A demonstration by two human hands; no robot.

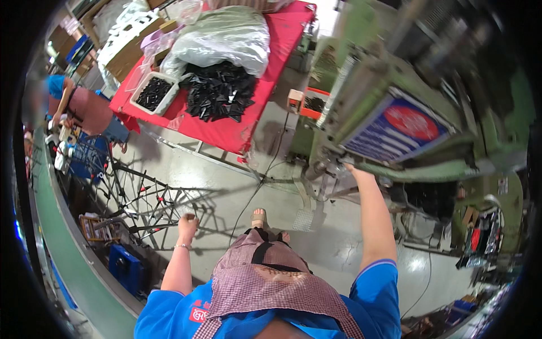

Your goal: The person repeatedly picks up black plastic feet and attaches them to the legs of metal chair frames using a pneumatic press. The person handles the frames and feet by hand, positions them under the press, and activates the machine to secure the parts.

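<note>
Standing on grey floor: right hand at green machine, left hand curled, both grips unclear.

Bright light whitens the far plastic bag and glints off the floor; the far-right machine blurs, the left conveyor bows, corners blacken.

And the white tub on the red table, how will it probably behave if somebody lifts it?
The white tub is probably fairly heavy, since many small black parts lie in it. They may spill if it tilts, as no lid covers them. Its boxy shape suggests it will hardly roll.
</note>
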